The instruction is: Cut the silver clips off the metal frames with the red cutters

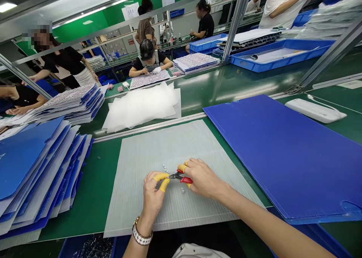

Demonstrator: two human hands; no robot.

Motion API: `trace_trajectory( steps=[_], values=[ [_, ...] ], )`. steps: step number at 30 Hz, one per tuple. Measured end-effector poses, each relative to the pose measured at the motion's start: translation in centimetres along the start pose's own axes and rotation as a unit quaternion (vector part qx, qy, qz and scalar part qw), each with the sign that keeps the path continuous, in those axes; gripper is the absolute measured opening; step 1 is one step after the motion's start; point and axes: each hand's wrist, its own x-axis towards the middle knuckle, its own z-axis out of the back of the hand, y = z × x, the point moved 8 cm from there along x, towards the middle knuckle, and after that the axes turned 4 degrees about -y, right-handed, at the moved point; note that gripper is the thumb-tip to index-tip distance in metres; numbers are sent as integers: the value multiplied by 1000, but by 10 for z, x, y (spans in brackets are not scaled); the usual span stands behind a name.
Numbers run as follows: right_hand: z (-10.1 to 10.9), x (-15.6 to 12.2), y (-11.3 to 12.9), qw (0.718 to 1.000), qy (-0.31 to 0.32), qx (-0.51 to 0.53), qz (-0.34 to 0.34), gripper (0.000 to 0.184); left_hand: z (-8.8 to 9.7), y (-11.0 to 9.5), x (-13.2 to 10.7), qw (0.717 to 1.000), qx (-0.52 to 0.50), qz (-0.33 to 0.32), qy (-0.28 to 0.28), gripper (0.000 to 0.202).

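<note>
My right hand (202,178) is closed round small red-handled cutting pliers (181,177), whose tip points left. My left hand (154,192) has yellow finger cots on thumb and forefinger and pinches a tiny part at the pliers' tip; the part is too small to name. Both hands hover over a grey ribbed plastic sheet (169,152) on the green bench. A few tiny metal pieces (166,169) lie on the sheet just above the hands, and one more lies below the pliers. A beaded watch band is on my left wrist.
A big blue corrugated board (283,152) lies to the right, and stacked blue and white boards (36,175) to the left. A pile of white foam sheets (141,105) sits beyond the grey sheet. A white device (315,111) lies far right. Several other people work at benches behind.
</note>
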Motion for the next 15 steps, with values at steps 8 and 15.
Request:
trace_trajectory(
  steps=[8,15],
  values=[
    [-3,1,0,1000,20,-8,-4,12,-1,-3,0,1000,14,-3,7,11],
    [-9,1,-7,1000,25,12,-12,16,-2,0,1,999,-36,31,4,11]
  ],
)
